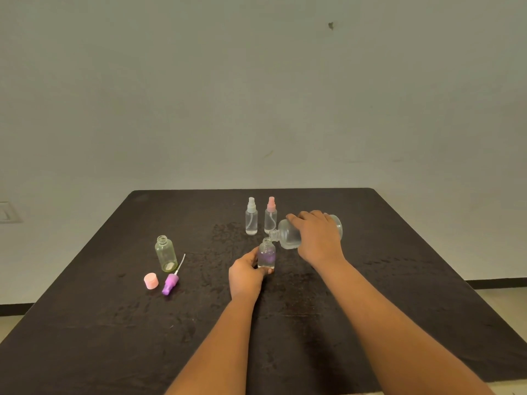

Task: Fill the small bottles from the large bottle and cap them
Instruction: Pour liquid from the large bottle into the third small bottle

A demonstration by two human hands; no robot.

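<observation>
Head view is showing the fingers (252, 256) of the left hand (246, 276) curling round the lower part of a small clear plastic bottle with a purple tint (266, 253), gripping it as it is standing upright and uncapped on the bench (114, 323). Just above it, the right hand (318, 238) is wrapping its fingers over a large frosted clear glass bottle (289, 235), clasping it from above and holding it tipped almost onto its side. The large bottle's open neck is pointing down and to the left, sitting right at the mouth of the small bottle. Whether liquid is running between them is too fine to tell. Just behind the large bottle's neck, two small clear spray bottles are standing upright side by side, one with a white spray top (251, 216) and one with a pink spray top (270, 215), both capped. Well off to the left, a small clear greenish bottle (165, 253) is standing upright with its mouth open. Near its base, a round pink cap (151, 281) and a purple spray pump with a thin tube (170, 283) are lying on the bench, close together. Both forearms are reaching in from the near edge. Wet-looking patches are showing on the dark bench top around the hands, and a plain pale wall (256, 95) is rising behind the far edge.
</observation>
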